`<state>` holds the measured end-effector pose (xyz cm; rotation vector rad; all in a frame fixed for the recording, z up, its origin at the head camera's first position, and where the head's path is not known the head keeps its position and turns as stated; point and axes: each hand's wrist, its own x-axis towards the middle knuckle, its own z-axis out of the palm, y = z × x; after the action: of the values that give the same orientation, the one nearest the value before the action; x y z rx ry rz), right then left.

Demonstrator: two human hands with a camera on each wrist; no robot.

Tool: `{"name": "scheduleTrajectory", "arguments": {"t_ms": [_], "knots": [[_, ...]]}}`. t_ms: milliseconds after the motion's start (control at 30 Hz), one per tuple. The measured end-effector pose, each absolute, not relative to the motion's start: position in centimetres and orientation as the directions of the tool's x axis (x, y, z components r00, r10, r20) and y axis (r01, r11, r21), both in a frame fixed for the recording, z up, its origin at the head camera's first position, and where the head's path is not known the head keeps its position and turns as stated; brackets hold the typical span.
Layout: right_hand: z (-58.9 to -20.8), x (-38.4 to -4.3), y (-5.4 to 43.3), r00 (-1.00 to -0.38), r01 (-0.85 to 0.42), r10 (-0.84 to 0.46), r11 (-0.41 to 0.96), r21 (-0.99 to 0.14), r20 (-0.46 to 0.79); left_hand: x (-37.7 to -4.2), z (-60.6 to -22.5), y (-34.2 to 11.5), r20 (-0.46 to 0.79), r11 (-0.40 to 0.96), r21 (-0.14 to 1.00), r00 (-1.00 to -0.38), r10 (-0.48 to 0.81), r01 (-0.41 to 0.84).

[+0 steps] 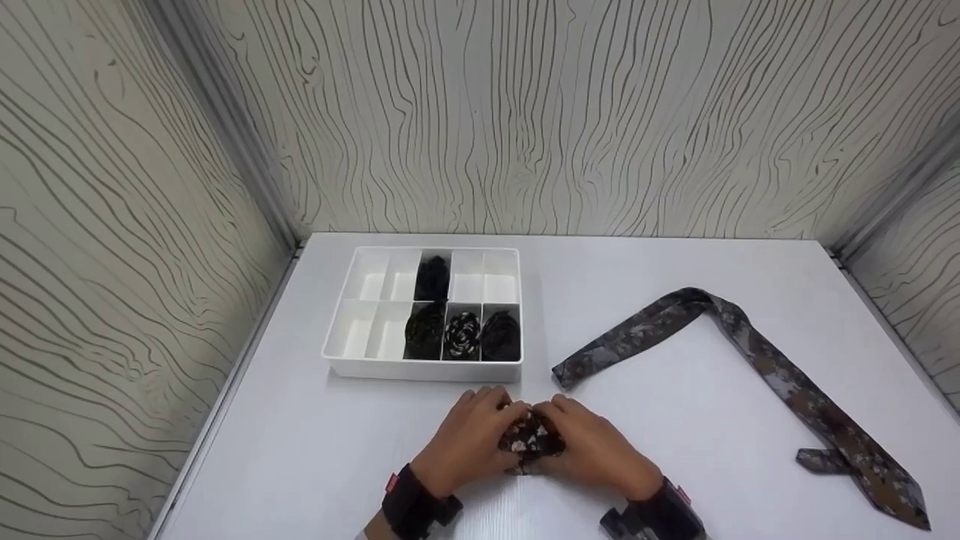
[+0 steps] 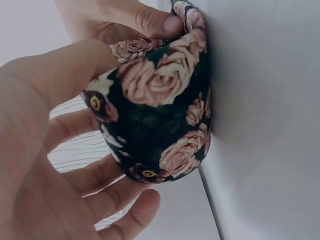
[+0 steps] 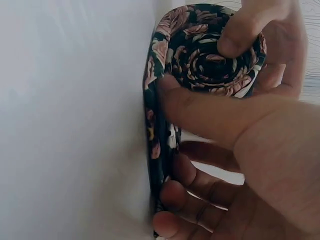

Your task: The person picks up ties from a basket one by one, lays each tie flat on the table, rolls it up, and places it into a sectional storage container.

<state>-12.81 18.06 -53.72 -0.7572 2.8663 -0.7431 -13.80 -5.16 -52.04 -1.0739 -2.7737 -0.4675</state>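
Note:
Both hands are on a dark floral necktie (image 1: 531, 436) near the front middle of the table. In the right wrist view most of the necktie (image 3: 250, 50) is coiled into a roll, with a flat tail running along the tabletop. My left hand (image 1: 471, 433) grips the roll, its thumb on the coil's face. With its thumb where the tail meets the roll, my right hand (image 1: 596, 448) pinches the tail against its fingers. The left wrist view shows pink roses on the necktie's (image 2: 160, 82) outer layer.
A white divided tray (image 1: 420, 369) stands behind the hands, slightly left. Several rolled dark neckties, one a black-and-white roll (image 1: 462, 335), sit in its compartments. At right lies a brown-grey patterned necktie (image 1: 772, 367), folded over at a bend. Wood-grain panels (image 1: 480, 120) enclose the table.

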Motion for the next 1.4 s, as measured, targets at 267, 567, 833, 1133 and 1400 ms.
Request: {"name": "scheduleTrajectory", "arguments": {"t_ms": [267,567,833,1133,1400], "knots": [[-53.8,-13.2,18.4,-0.854,-0.513,-0.504,0.773,-0.373,0.129,-14.0,-52.3,-5.4,0.28,0.685,0.264,-0.734,0.619,0.679],[-53.7,-12.9,17.8,-0.877,-0.462,-0.469,0.759,-0.459,0.107,-14.0,-52.0,-4.8,0.235,0.7,0.226,-0.736,0.635,0.677],[-53.9,-12.9,17.6,-0.878,-0.466,-0.462,0.761,-0.452,0.127,-13.9,-52.3,-4.3,0.243,0.673,0.247,-0.717,0.653,0.697],[-53.9,-12.8,17.9,-0.872,-0.484,-0.462,0.767,-0.421,0.16,-13.8,-52.9,-4.0,0.307,0.662,0.198,-0.687,0.658,0.723],[-53.8,-12.9,18.1,-0.857,-0.514,-0.483,0.776,-0.365,0.179,-13.8,-52.9,-3.9,0.335,0.638,0.228,-0.674,0.658,0.736]]}}
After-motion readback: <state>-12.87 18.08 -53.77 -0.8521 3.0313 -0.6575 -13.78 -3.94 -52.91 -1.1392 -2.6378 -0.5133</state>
